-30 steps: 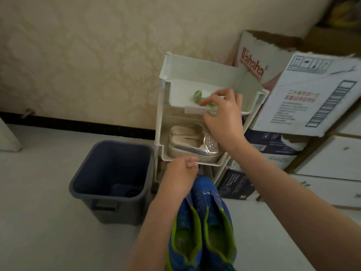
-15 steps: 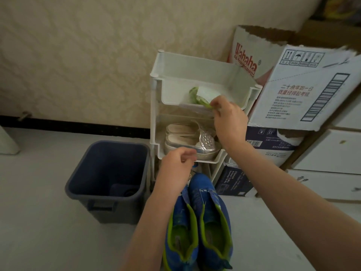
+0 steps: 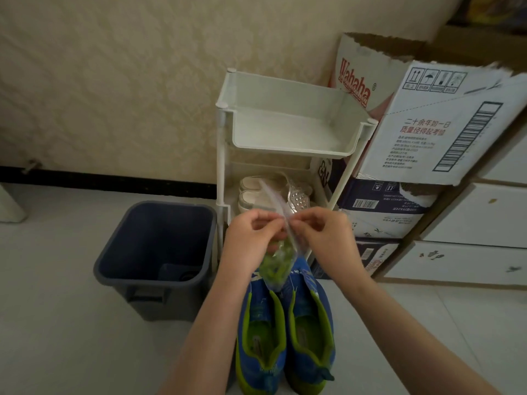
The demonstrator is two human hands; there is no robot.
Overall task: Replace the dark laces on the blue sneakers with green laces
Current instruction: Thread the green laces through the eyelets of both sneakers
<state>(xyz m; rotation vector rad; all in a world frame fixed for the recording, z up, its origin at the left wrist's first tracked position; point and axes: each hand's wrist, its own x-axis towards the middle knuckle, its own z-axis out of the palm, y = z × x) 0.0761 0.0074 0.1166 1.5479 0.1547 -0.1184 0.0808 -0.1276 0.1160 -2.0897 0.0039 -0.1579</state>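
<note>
Above the floor (image 3: 57, 337) and blue sneakers (image 3: 285, 334), I see left hand (image 3: 251, 236) and right hand (image 3: 323, 233) fingers pinching a bag (image 3: 281, 280) of green laces (image 3: 274, 266).

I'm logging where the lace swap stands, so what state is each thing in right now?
Bag of green laces: pinched at its top by left hand and right hand, laces inside; open or sealed, cannot tell.
Blue sneakers: side by side on the floor, no laces visible.
Bin: upright, lidless.
Pale shoes: stored on the rack's middle shelf.
</note>
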